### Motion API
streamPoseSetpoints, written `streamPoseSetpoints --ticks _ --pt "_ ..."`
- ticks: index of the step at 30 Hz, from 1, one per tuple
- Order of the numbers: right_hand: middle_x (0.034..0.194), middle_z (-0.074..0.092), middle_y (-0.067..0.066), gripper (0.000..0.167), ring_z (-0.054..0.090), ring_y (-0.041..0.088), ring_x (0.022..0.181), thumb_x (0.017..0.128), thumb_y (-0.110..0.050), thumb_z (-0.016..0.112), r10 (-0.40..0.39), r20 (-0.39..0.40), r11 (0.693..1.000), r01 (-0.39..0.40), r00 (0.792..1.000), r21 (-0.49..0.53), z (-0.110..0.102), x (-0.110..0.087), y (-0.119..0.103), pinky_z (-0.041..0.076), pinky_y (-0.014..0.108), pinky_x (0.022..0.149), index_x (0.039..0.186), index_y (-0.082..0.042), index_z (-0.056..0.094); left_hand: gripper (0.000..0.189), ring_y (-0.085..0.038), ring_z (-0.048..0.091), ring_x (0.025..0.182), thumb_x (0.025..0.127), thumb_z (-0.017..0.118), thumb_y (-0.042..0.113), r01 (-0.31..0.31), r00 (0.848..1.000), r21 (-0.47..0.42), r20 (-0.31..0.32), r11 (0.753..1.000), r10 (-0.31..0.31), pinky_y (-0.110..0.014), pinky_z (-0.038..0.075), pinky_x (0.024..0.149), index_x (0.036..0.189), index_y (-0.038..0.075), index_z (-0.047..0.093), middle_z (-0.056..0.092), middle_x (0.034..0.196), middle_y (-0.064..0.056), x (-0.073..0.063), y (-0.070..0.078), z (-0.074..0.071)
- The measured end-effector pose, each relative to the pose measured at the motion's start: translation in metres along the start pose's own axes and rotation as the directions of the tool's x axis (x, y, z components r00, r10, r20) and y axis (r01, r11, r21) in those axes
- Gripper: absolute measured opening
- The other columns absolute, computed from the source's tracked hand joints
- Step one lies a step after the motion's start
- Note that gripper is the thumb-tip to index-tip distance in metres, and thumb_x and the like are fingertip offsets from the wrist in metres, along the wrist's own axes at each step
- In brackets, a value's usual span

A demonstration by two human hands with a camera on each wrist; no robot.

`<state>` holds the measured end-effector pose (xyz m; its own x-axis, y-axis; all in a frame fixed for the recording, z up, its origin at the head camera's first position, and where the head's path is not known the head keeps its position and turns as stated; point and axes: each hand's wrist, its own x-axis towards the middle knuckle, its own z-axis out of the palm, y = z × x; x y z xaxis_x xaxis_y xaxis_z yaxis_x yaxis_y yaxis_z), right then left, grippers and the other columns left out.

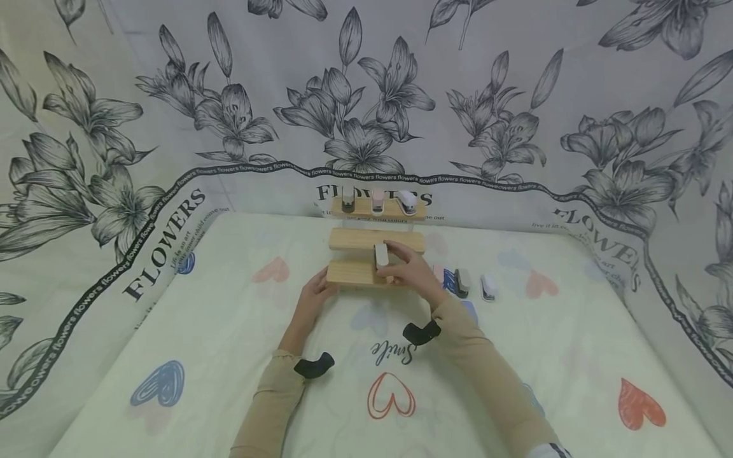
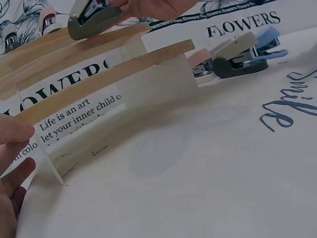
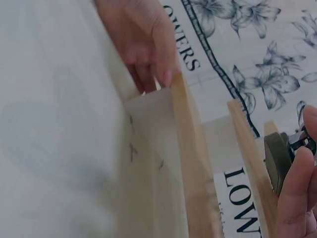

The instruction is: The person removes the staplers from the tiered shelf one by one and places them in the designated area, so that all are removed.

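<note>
A three-tier display shelf of wooden boards (image 1: 357,273) on clear side panels stands at the back of the bed-like surface. My right hand (image 1: 409,264) pinches a small stapler (image 1: 381,255) with a pale top and a dark green base (image 2: 94,24). It holds this stapler over the right part of the lower tiers; the wrist views do not show the base plainly resting on a board. My left hand (image 1: 315,294) grips the left end of the bottom tier, its fingers (image 2: 20,130) at the clear side panel. On the top tier stand a dark-based stapler (image 1: 348,200), a pink stapler (image 1: 378,201) and a white stapler (image 1: 408,201).
Right of the shelf lie several more staplers: a grey-green one (image 1: 462,283), a white one (image 1: 488,287) and a pink one (image 2: 199,62), with a blue one (image 2: 268,40) near them. A flower-print curtain (image 1: 366,95) hangs close behind the shelf. Heart-print cloth (image 1: 229,356) covers the surface.
</note>
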<state>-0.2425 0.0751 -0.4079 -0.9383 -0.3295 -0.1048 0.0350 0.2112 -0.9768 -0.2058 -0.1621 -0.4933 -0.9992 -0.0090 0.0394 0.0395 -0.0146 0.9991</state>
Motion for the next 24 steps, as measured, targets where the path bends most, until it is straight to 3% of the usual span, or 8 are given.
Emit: streamPoseSetpoints --ticks 4,12,18,24 --pt "0.139 0.035 -0.002 0.071 0.056 0.016 0.073 0.073 -0.02 0.075 -0.004 -0.007 1.0 0.003 1.0 -0.023 -0.015 -0.009 0.007 0.051 0.026 0.061 0.135 -0.023 0.04 0.06 -0.018 0.033 0.125 0.083 0.064 0.015 -0.001 1.0 0.016 0.0 1.0 0.001 -0.032 0.02 0.104 0.136 0.004 0.036 0.041 0.134 -0.008 0.001 0.0 0.001" --pt "0.142 0.028 0.006 0.074 0.055 0.024 0.063 0.075 -0.02 0.073 -0.002 -0.044 1.0 0.001 0.999 -0.028 -0.05 -0.042 0.021 0.05 0.034 0.061 0.138 -0.018 0.035 0.059 -0.017 0.03 0.126 0.084 0.063 0.015 -0.034 0.999 0.02 0.009 0.999 0.034 -0.032 0.019 0.105 0.135 0.003 0.037 0.041 0.134 -0.008 0.0 0.002 0.002" --pt "0.144 0.023 0.013 0.075 0.051 0.016 0.058 0.077 -0.019 0.072 -0.031 -0.089 0.999 0.029 0.996 -0.025 -0.081 -0.065 0.032 0.05 0.03 0.058 0.14 -0.013 0.031 0.059 -0.019 0.03 0.127 0.085 0.063 0.013 -0.044 0.999 -0.039 0.02 0.998 0.045 -0.031 0.017 0.105 0.136 0.002 0.035 0.039 0.135 -0.01 -0.001 0.001 0.001" --pt "0.145 0.02 0.013 0.076 0.052 0.015 0.058 0.077 -0.019 0.071 -0.018 -0.143 0.999 0.012 0.99 -0.043 -0.108 -0.089 0.039 0.05 0.03 0.059 0.14 -0.013 0.03 0.058 -0.018 0.03 0.126 0.085 0.061 0.009 -0.032 0.999 -0.02 0.001 0.999 0.032 -0.03 0.019 0.104 0.136 0.002 0.034 0.039 0.135 -0.009 -0.001 0.001 0.002"
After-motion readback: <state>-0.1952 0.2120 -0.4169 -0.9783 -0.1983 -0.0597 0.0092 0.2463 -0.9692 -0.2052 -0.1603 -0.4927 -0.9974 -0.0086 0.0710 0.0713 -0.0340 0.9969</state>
